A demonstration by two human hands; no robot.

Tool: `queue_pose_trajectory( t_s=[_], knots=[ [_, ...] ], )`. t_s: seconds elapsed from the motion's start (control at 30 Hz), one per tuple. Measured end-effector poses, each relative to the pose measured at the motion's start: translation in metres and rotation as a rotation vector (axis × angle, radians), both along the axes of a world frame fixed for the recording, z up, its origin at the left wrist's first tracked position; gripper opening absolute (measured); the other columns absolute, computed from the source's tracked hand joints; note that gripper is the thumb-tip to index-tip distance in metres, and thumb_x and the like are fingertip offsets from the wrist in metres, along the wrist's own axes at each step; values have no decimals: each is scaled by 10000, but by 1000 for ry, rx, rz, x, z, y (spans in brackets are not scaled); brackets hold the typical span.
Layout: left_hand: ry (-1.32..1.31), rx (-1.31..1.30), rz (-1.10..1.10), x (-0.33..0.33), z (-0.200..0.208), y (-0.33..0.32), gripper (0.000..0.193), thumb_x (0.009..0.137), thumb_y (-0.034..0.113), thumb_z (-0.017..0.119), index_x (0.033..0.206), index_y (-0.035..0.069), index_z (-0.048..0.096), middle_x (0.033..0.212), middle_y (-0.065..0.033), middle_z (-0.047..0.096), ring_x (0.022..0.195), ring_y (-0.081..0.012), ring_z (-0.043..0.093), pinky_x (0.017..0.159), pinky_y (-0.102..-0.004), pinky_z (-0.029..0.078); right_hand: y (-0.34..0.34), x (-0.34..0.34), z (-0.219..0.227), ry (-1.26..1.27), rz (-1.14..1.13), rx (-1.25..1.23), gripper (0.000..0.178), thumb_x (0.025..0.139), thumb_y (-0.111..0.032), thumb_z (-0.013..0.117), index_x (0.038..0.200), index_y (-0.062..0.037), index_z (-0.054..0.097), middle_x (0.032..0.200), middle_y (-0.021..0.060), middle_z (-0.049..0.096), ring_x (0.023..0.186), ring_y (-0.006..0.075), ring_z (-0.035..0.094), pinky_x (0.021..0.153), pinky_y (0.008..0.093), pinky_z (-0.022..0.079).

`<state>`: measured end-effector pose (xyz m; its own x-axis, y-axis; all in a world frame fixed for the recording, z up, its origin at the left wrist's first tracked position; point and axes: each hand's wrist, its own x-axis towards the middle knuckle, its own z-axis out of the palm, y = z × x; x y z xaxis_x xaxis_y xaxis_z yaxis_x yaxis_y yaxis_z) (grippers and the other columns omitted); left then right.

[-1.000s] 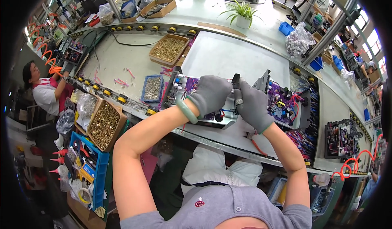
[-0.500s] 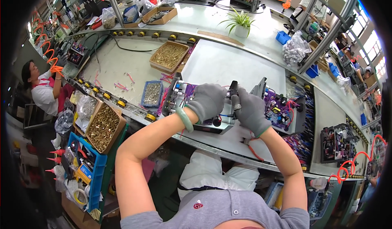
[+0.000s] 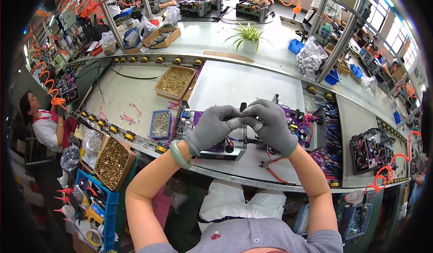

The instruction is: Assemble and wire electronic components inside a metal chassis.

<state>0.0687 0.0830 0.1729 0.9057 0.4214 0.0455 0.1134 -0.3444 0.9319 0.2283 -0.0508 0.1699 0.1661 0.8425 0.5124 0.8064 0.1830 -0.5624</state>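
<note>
Left hand and right hand: fingertips bunched together at left unit's right end. Can't tell what they pinch, if anything. Anything small slipping there could fall into that open chassis. Bangle could scrape its edge. Right unit sits alongside; its loose red wires could snag a glove. Pliers near bench edge: forearm bump, they drop.

Factory workshop with roller track
</note>
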Motion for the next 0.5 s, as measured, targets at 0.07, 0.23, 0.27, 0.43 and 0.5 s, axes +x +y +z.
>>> queue_pose_trajectory(
  t_s=[0.07, 0.23, 0.27, 0.43, 0.5],
  knots=[
    [-37, 82, 12, 3, -13, 0, 177, 877, 132, 658, 1020, 37, 700, 882, -125, 703, 798, -208, 691, 736, -327, 545, 2, -3, -11, -154, -31, 74, 163, 798, -122, 736, 954, -128, 689, 969, 52, 676, 916, 284, 647, 793, 406, 507],
    [23, 1097, 141, 7, -39, 4, 100, 813, 182, 669, 783, 92, 637, 755, -53, 624, 713, -290, 637, 644, -431, 505, 0, -13, -43, -281, -296, 18, 608, 847, -176, 697, 1357, 8, 423, 1116, 207, 654, 936, 353, 665, 747, 458, 528],
    [49, 1122, 162, 8, -41, 4, 98, 808, 185, 671, 783, 96, 638, 764, -60, 628, 721, -281, 640, 650, -431, 503, -1, -15, -43, -278, -298, 18, 608, 847, -176, 697, 1357, 8, 423, 1116, 207, 654, 936, 353, 665, 747, 458, 528],
    [3, 1152, 192, 3, -44, 0, 111, 777, 172, 676, 757, 83, 614, 759, -83, 617, 712, -283, 627, 647, -425, 496, -4, -25, -38, -186, -250, -289, 589, 868, -151, 647, 1356, 66, 397, 1130, 267, 635, 842, 377, 682, 697, 464, 535],
    [7, 1140, 179, 11, -45, 2, 107, 766, 165, 675, 757, 81, 610, 753, -87, 610, 708, -286, 625, 645, -422, 495, -1, -28, -40, -177, -272, -305, 581, 863, -135, 643, 1355, 64, 405, 1132, 268, 637, 857, 377, 682, 712, 462, 538]
  ],
)
